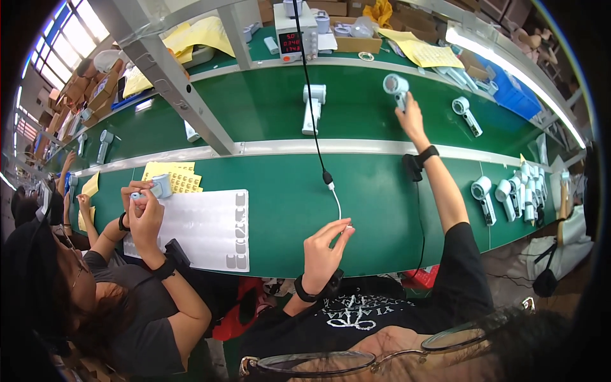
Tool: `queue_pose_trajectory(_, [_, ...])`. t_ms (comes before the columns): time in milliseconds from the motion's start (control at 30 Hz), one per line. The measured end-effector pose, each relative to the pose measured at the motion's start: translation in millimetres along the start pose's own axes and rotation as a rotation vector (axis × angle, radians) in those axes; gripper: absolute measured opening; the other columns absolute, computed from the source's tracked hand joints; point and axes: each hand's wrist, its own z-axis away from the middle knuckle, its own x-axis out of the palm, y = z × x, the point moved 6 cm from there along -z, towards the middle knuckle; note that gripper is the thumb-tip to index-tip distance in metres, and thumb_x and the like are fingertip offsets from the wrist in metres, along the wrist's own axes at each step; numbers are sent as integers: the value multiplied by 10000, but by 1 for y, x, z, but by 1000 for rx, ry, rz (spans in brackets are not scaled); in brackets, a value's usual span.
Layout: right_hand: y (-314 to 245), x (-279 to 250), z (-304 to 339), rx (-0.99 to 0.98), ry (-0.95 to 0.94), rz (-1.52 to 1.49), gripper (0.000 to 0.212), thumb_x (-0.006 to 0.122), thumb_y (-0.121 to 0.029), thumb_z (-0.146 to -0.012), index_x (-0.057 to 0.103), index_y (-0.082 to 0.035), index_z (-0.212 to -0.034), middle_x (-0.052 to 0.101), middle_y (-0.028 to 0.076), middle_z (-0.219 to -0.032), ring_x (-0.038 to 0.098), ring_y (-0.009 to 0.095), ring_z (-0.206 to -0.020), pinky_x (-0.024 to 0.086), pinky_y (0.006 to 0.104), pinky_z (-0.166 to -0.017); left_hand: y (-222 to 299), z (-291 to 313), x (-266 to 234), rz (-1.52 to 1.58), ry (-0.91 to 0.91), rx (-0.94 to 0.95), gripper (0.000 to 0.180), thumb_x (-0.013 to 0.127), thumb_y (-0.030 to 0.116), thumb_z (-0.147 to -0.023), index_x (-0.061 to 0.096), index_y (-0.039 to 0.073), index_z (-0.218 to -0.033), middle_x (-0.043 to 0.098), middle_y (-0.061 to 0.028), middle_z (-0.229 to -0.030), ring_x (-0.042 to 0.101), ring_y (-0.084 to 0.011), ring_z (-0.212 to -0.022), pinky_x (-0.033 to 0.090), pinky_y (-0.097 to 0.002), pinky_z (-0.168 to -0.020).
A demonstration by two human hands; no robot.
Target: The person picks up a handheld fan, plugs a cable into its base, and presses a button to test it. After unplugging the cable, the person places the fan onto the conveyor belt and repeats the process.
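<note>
My left hand [319,256] is over the green table [375,191], its thumb and fingers pinched on the end of a white charging cable [337,202]. That cable joins a black cord [312,102] hanging from above. My right arm stretches forward across the metal rail, and my right hand [412,120] grips the handle of a light-blue handheld fan [395,84] over the green belt [356,114]. Another handheld fan [312,109] lies on the belt to its left, and one more fan [468,116] lies to its right.
Several fans [523,191] are grouped at the table's right end. At left, a co-worker's hands [145,213] hold a light-blue part beside a sheet of grey labels [210,229] and yellow sticker sheets [181,178]. A power supply [298,38] stands beyond the belt; a metal post [178,89] rises at left.
</note>
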Motion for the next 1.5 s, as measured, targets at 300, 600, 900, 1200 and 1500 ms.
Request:
queue_pose_trajectory(300, [-176, 56, 21, -232, -177, 250, 726, 562, -546, -854, 568, 115, -1153, 452, 271, -1291, 323, 422, -1301, 237, 624, -1039, -4, -3, -7, -30, 74, 2, 108, 679, 42, -845, 687, -36, -919, 711, -109, -943, 677, -163, -750, 527, -271, -669])
queue_pose_trajectory(600, [-220, 95, 51, -201, -266, -241, 509, 705, -246, -761, 474, 27, -1122, 547, 245, -1151, 521, 409, -1085, 441, 511, -869, -1, -2, -8, 58, 52, -58, 135, 574, 46, -926, 645, -57, -980, 683, -126, -1003, 686, -186, -829, 524, -278, -731])
queue_pose_trajectory(900, [-195, -26, 81, -59, -663, -666, 566, 576, -73, -819, 338, -40, -1332, 569, 125, -1117, 610, 244, -838, 518, 380, -677, 2, 1, -3, 113, 23, -86, 153, 530, 65, -958, 628, -44, -1002, 683, -110, -922, 692, -176, -785, 508, -264, -666])
queue_pose_trajectory(1200, [-206, -127, 159, 308, -638, -1560, 513, 436, -154, -916, 300, -23, -1393, 522, 124, -1162, 554, 176, -962, 511, 344, -826, 14, -7, 31, 231, -18, -24, 128, 539, 53, -949, 617, -46, -970, 655, -75, -746, 626, -134, -624, 466, -245, -561])
queue_pose_trajectory(1500, [-206, -138, 188, 444, -606, -1831, 510, 485, -229, -890, 361, 16, -1319, 510, 136, -1171, 547, 210, -967, 520, 374, -820, 37, -6, 38, 160, 60, 132, 91, 580, 8, -911, 620, -56, -961, 638, -78, -716, 583, -102, -571, 427, -236, -499])
